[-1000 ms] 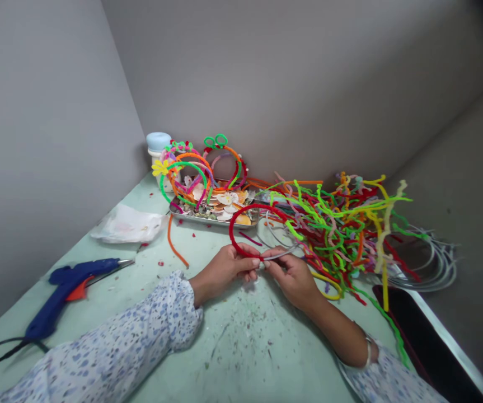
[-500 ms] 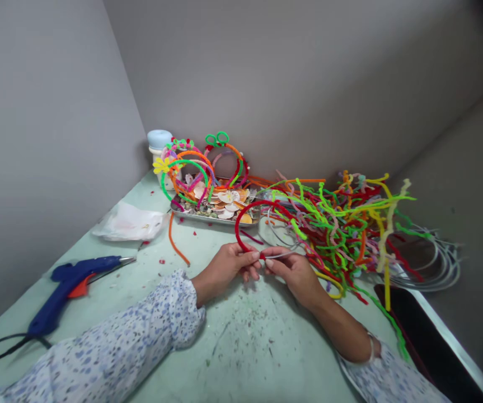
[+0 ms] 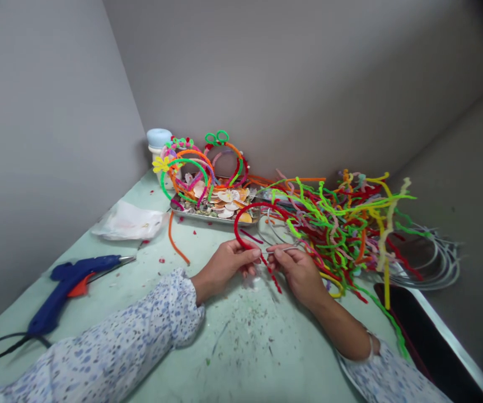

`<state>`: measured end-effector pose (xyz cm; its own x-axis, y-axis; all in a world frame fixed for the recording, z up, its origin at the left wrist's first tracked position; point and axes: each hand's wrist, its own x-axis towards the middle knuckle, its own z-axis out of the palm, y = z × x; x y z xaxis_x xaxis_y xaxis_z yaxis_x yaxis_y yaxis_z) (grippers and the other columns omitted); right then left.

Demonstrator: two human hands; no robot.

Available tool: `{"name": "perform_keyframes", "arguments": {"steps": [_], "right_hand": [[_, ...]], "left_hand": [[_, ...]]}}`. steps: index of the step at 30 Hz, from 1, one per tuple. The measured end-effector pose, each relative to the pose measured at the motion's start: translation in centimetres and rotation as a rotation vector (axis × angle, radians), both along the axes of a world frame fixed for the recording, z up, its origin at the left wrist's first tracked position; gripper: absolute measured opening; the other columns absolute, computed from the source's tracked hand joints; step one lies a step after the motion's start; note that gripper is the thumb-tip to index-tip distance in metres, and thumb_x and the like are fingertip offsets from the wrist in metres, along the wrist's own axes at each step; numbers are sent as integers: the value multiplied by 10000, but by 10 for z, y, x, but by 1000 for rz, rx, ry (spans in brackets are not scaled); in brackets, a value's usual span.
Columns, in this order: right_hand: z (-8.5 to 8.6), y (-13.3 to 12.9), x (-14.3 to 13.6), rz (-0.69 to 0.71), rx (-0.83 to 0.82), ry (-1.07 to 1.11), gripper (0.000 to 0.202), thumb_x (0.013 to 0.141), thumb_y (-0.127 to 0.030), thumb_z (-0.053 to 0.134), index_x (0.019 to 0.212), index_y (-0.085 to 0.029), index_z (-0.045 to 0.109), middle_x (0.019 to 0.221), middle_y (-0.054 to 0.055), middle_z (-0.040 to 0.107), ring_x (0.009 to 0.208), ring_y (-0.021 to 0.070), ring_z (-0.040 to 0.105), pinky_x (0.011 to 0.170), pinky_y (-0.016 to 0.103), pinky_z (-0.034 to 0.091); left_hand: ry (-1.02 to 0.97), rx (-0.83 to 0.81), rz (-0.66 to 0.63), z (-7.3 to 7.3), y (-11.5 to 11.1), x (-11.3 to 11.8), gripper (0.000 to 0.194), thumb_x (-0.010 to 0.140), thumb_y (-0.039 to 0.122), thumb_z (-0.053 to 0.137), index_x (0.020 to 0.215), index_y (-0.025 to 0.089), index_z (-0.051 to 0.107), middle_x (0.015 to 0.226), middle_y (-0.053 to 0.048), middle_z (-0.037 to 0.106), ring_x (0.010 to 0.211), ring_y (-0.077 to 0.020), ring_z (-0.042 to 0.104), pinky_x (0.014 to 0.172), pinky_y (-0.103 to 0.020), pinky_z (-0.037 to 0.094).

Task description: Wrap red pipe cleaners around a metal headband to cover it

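Note:
A red fuzzy stem (image 3: 240,229) arches up and away from my left hand (image 3: 228,264), whose thumb and fingers pinch it. Its twisted red tail hangs down between my two hands. My right hand (image 3: 300,273) is closed in a pinch on a thin grey wire (image 3: 278,250), which runs from the left fingertips to the right ones. Behind my hands the red arch passes in front of a metal tray (image 3: 224,219) of shells (image 3: 228,197) and reaches the pile of coloured fuzzy stems (image 3: 342,224).
At the left lie a blue glue gun (image 3: 56,296) and a white plastic bag (image 3: 130,221). Finished colourful hoops (image 3: 188,162) stand on the tray by a blue-lidded bottle (image 3: 159,139). Coiled wire (image 3: 438,260) and a black flat object (image 3: 426,336) are at the right.
The red tail now hangs free between my hands. My right hand has shifted slightly right, off the red stem, and a short span of wire shows between the fingertips.

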<state>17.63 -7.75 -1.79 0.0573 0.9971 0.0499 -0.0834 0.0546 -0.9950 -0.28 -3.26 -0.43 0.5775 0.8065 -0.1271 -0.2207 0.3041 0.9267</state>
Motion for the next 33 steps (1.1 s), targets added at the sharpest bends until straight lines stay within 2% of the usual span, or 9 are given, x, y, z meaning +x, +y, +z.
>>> {"name": "perform_keyframes", "arguments": {"steps": [6,11,25,33], "right_hand": [[8,-3,-5,-8,4,-106,276,796,-438,636,897,-187,692,689,12,642,620,144,579,622,270,474],[8,-3,-5,-47,23,-141,233,772,-409,662,872,-200,680,666,-4,634,596,140,587,602,265,482],[9,-5,-3,-59,57,-188,130,752,-312,649,811,-198,670,607,-5,641,557,146,603,551,259,483],[11,-6,-5,-91,40,-225,122,720,-317,646,767,-206,667,579,0,636,534,163,594,534,281,476]], "left_hand": [[51,34,11,0,-1,0,243,732,321,701,812,105,622,606,8,586,463,-60,515,470,-185,408],[72,56,44,0,-1,1,237,731,332,689,790,112,626,556,16,568,447,-65,504,453,-183,375],[110,74,49,-1,-2,2,250,717,353,689,750,118,610,559,13,561,437,-70,497,446,-189,366],[120,88,49,0,-3,0,256,714,361,692,763,127,602,548,22,557,439,-74,498,457,-196,373]]}}
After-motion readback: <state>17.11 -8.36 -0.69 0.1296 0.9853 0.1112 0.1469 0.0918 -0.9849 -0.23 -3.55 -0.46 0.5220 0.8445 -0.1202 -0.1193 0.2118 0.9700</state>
